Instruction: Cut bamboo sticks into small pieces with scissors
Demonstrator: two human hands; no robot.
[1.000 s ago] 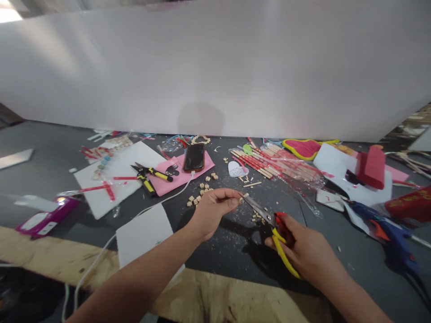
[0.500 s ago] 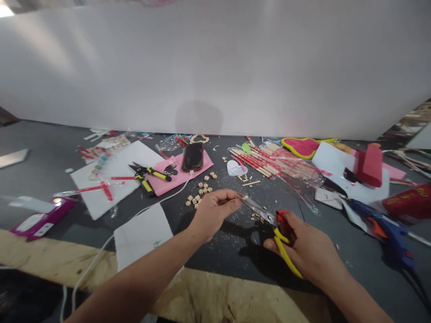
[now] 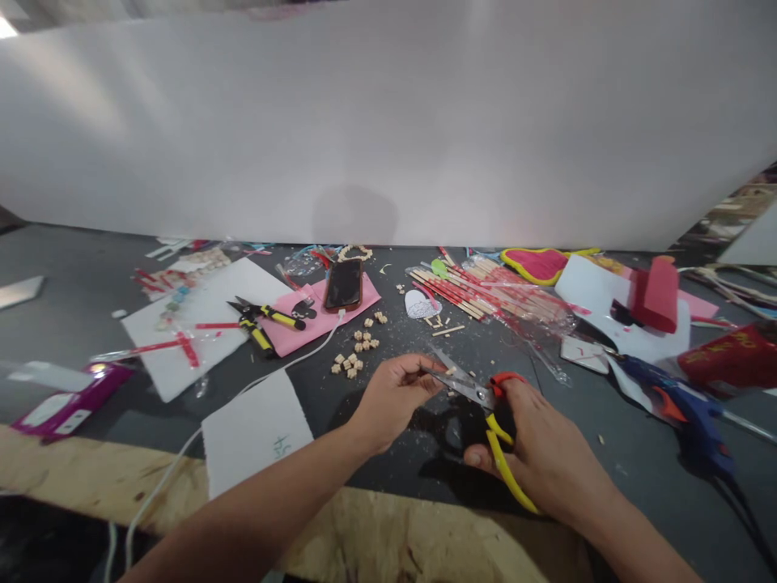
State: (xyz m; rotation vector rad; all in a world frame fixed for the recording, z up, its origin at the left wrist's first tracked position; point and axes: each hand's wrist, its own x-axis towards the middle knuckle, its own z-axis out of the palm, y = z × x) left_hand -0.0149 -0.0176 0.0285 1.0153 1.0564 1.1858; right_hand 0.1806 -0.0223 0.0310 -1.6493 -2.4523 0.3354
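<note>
My right hand (image 3: 534, 445) is wrapped round the handles of scissors (image 3: 503, 461) with yellow and red grips. Their blades (image 3: 464, 385) are parted and point left, to the fingertips of my left hand (image 3: 397, 397). That hand is closed in a pinch at the blades; what it holds is too small to make out. A tiny pale piece shows between the blades. Small wooden clusters (image 3: 349, 364) lie left of the blades, and beyond them is a white heart-shaped paper (image 3: 422, 304) by bundled red-and-wood sticks (image 3: 455, 295).
A phone (image 3: 344, 283) with a white cable lies on pink paper (image 3: 316, 328), beside yellow-black pliers (image 3: 258, 324). White sheets (image 3: 258, 425) lie left. On the right are a blue glue gun (image 3: 685, 397), a red can (image 3: 732, 356) and a pink-yellow shape (image 3: 537, 265).
The scissor blades have parted wider, and my right hand has shifted slightly left and down. My left hand has moved slightly right and down. The view has shifted a little.
</note>
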